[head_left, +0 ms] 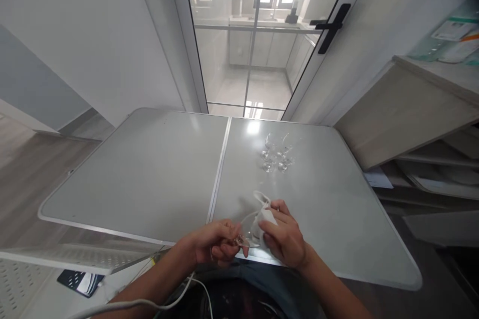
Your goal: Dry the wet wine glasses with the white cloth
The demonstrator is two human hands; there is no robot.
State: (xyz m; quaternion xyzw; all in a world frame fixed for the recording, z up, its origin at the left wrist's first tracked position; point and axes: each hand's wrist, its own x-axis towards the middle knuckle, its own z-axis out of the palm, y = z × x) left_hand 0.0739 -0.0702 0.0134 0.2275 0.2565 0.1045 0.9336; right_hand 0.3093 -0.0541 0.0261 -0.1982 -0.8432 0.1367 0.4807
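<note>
Low over the table's near edge, my left hand (219, 244) pinches a small clear glass (247, 236) near its foot, and the bowl tilts toward the right. My right hand (287, 237) grips a white cloth (266, 217) and presses it against the bowl's rim. A white loop sticks up from the far side of the cloth. My fingers and the cloth hide part of the glass. Farther off, several small clear stemmed glasses (283, 165) stand in a group on the grey folding table (160, 174).
A light seam (220, 169) divides the tabletop. Behind it is a glass door (254, 70) with a black handle (331, 27). Shelving (404, 104) flanks the right side. At lower left lies a phone (80, 281), and a white cable (138, 303) passes by my left forearm.
</note>
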